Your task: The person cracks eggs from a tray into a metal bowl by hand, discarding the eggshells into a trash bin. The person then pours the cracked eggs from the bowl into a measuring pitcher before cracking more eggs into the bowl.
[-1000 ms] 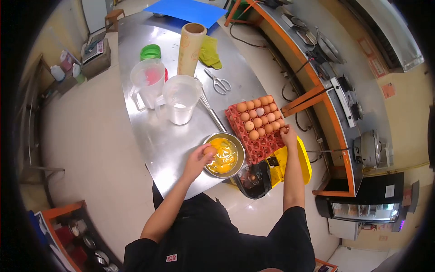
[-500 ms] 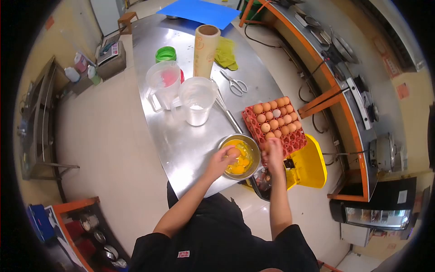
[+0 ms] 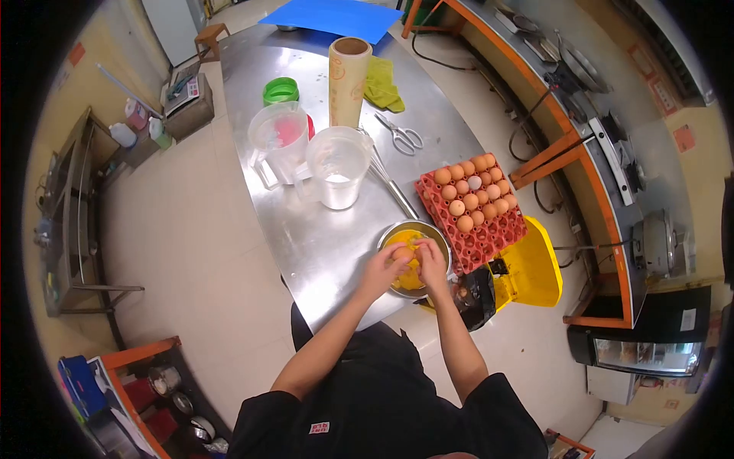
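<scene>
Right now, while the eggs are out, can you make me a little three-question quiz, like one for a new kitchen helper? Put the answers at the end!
1. Choose one. What lies between the nearer see-through jug and the red tray?
A) green cloth
B) whisk
C) blue board

2. True or false? All the eggs in the red tray look equally brown.

3. Fill in the blank: The left grip holds a brown ____ over the metal bowl.

Key:
1. B
2. False: one whitish egg sits among the brown ones.
3. egg
</scene>
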Tool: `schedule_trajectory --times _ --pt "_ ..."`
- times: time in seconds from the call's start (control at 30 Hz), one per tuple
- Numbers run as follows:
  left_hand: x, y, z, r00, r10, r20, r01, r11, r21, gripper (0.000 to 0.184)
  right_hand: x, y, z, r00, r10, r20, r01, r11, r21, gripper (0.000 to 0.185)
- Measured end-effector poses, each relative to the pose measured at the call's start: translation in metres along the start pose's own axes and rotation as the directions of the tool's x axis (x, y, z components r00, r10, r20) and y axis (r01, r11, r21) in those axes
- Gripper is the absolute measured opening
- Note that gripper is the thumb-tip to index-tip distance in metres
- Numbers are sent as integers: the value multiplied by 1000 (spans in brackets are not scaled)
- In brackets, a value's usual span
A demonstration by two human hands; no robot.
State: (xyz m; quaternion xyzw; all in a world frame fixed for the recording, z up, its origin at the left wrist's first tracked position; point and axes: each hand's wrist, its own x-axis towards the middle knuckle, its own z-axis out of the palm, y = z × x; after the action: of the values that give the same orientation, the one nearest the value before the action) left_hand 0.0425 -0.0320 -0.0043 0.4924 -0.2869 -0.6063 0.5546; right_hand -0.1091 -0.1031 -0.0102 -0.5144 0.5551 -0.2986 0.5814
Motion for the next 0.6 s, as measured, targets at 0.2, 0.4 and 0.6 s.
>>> schedule_trajectory --times 0.2,0.4,0.6 --pt "3 -12 -7 999 37 12 -36 999 -21 44 4 13 4 990 -143 16 144 973 -180 15" --pt "5 -15 -16 997 76 -16 -77 995 -57 43 4 3 -10 991 -134 22 134 941 -312 24" --pt "1 -12 -25 995 84 -46 -89 990 -111 44 8 5 -7 923 -377 80 355 749 -560 25"
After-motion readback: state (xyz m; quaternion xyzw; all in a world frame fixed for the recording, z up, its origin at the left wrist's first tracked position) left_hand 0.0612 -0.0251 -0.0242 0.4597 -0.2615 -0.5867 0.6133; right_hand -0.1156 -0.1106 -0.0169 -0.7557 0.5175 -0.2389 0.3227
